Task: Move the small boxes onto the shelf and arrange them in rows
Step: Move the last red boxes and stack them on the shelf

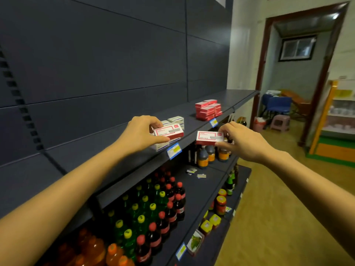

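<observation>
Two pinched boxes, left box (169,132) in left hand (138,133) at shelf (191,117), right box (209,137) in right hand (245,143)

**Both arms outstretched, each with a grip**

The bare forearms (76,181) reach forward and upward, side by side. The left hand (142,131) curls thumb and fingers round a small red-and-white box (169,132). The right hand (244,142) pinches a second box (209,137) by its right end.

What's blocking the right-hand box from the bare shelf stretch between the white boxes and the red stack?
Nothing visible. The right hand holds the box just off the shelf edge, and the bare stretch between the white boxes and the red stack lies just beyond it.
</observation>
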### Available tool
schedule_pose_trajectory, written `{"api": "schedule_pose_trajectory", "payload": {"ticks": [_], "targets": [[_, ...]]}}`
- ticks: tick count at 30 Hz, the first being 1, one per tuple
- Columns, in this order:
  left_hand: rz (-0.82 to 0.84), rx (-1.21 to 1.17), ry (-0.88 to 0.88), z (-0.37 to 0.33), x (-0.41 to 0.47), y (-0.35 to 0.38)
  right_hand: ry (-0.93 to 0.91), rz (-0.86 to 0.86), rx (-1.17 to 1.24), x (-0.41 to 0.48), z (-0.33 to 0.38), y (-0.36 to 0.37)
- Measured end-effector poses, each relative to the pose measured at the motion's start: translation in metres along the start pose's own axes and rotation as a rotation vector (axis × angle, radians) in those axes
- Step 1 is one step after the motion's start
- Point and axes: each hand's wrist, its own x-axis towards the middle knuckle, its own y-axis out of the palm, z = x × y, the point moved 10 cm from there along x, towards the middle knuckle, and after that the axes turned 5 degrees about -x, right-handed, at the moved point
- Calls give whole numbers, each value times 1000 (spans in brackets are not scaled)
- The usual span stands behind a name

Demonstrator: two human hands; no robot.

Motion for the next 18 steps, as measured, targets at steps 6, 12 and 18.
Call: {"api": "schedule_pose_trajectory", "payload": {"ticks": [6,12,18], "targets": [[48,19,35,-9,86,61,6,-15,-45,51,-73,31],[107,62,13,-4,170,106,-12,-4,-37,125,-136,66],[115,112,-12,-1,234,139,-55,-12,26,178,-188,93]]}}
